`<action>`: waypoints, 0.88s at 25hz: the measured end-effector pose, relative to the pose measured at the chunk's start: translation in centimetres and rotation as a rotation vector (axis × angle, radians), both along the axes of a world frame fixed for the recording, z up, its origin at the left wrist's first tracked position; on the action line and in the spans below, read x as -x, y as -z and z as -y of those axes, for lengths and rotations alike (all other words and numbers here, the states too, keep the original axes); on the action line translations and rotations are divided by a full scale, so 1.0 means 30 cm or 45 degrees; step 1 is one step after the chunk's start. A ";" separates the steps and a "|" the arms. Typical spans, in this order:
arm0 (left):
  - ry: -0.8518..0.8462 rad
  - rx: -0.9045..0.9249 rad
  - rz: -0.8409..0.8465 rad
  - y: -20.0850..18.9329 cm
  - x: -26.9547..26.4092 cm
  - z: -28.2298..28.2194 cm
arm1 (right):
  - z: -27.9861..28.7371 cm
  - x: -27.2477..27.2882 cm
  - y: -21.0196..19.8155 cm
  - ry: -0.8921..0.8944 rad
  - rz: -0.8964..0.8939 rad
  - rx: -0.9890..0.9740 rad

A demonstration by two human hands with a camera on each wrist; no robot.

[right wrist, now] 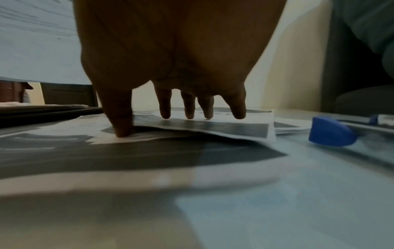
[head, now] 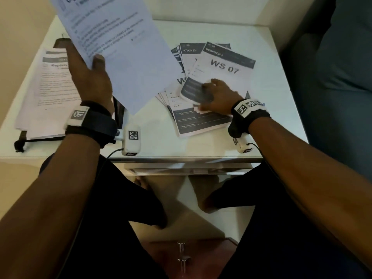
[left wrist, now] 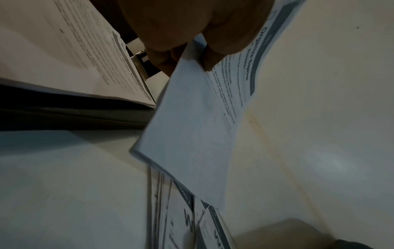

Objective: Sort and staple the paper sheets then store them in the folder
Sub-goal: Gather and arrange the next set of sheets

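Your left hand is holding a printed sheet up off the white table, in the upper left of the head frame; the thumb is lying across the face of the paper and the fingers are behind it, so the page is being pinched between them. In the left wrist view the heading on that sheet is reading "Organize Napkins". Below it, at the left of the frame, a stack of text pages is lying on a dark open folder.

Your right hand is sitting right of centre on a fanned spread of labelled sheets, headed "KITCHEN" and "BEDROOM", the top one marked "WS 07". In the right wrist view the four fingers are pointing down onto the top page and the thumb is tucking under its lifted near edge, so the hand is pinching that top sheet.

A blue object is lying on the table at the right of the right wrist view; what it is I cannot tell
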State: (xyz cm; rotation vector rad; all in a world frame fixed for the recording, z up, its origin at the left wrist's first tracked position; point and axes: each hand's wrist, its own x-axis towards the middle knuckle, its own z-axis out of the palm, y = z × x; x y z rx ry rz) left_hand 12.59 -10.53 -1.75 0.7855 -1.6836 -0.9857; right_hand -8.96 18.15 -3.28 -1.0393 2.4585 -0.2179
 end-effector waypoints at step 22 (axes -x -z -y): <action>-0.182 -0.193 -0.132 -0.020 -0.066 0.003 | 0.091 0.007 0.040 0.049 -0.250 -0.022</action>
